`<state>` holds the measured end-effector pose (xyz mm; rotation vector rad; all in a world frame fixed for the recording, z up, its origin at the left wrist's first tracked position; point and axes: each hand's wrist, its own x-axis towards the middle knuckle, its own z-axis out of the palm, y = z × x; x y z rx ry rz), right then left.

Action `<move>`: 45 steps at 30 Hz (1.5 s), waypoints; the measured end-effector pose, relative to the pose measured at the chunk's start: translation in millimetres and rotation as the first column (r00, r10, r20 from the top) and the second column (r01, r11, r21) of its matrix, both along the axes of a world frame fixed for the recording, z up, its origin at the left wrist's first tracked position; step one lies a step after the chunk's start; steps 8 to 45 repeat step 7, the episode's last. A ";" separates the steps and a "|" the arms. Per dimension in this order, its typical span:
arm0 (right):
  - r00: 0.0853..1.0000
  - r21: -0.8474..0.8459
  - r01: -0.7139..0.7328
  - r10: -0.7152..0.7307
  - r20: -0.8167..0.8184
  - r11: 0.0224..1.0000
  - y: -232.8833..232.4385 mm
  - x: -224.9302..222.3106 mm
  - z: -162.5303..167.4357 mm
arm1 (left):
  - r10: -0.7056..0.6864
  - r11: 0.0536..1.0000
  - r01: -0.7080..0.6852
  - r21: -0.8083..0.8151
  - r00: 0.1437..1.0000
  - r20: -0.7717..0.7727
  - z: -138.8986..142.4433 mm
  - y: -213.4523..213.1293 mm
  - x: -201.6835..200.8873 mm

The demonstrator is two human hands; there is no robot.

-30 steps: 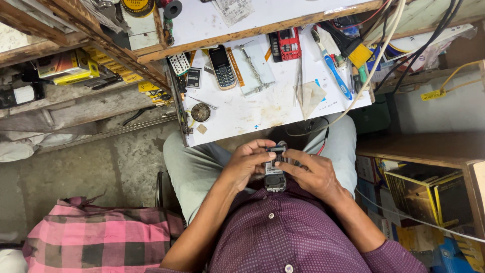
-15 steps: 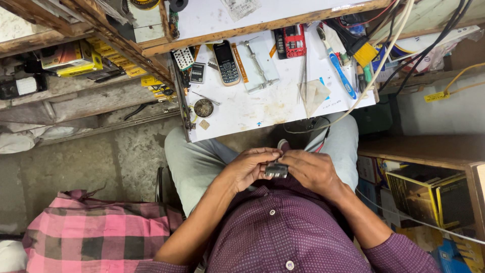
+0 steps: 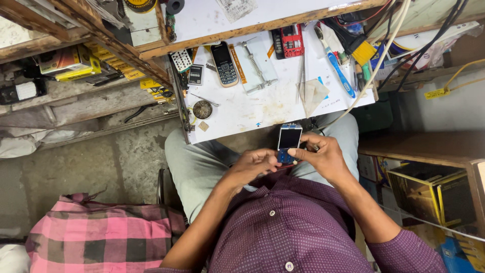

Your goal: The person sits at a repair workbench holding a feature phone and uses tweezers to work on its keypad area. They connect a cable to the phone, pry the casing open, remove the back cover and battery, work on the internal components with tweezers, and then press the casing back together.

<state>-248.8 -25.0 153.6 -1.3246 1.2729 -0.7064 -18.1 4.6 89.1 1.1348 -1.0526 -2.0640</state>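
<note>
Now turned screen-up, the phone (image 3: 289, 144) points toward upper frame, both hands, left hand (image 3: 255, 167) and right hand (image 3: 323, 156), seemingly gripping its lower end.

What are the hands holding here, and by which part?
Both hands hold a small blue keypad phone by its lower keypad end: left hand from the left, right hand from the right.

The lower part of the small phone (image 3: 289, 144) is covered by the fingers (image 3: 273, 157) of both hands, so its keys are mostly hidden. The pink checked cloth (image 3: 96, 237) is cut off by the bottom edge. The cables (image 3: 404, 45) are cut off at the top edge.
</note>
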 end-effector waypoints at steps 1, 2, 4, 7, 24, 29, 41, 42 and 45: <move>1.000 0.042 0.016 -0.016 0.008 0.999 -0.9 0.6 0.2 | 0.031 0.999 -0.032 -0.023 0.998 -0.054 1.8 1.1 -1.7; 0.999 0.085 0.034 -0.035 0.014 0.996 -0.8 0.7 0.9 | 0.058 0.997 -0.063 -0.042 0.992 -0.109 3.3 2.7 -4.6; 0.996 0.176 0.017 -0.033 0.087 0.984 -3.3 2.1 2.4 | 0.109 0.989 -0.124 -0.076 0.979 -0.174 4.8 4.1 -10.6; 0.991 0.189 -0.016 -0.010 0.132 0.982 -6.3 6.6 5.9 | 0.193 0.968 -0.216 -0.128 0.966 -0.170 4.9 5.5 -16.6; 0.991 0.189 -0.016 -0.010 0.132 0.982 -6.3 6.6 5.9 | 0.193 0.968 -0.216 -0.128 0.966 -0.170 4.9 5.5 -16.6; 0.991 0.189 -0.016 -0.010 0.132 0.982 -6.3 6.6 5.9 | 0.193 0.968 -0.216 -0.128 0.966 -0.170 4.9 5.5 -16.6; 0.991 0.189 -0.016 -0.010 0.132 0.982 -6.3 6.6 5.9 | 0.193 0.968 -0.216 -0.128 0.966 -0.170 4.9 5.5 -16.6; 0.991 0.189 -0.016 -0.010 0.132 0.982 -6.3 6.6 5.9 | 0.193 0.968 -0.216 -0.128 0.966 -0.170 4.9 5.5 -16.6; 0.991 0.189 -0.016 -0.010 0.132 0.982 -6.3 6.6 5.9 | 0.193 0.968 -0.216 -0.128 0.966 -0.170 4.9 5.5 -16.6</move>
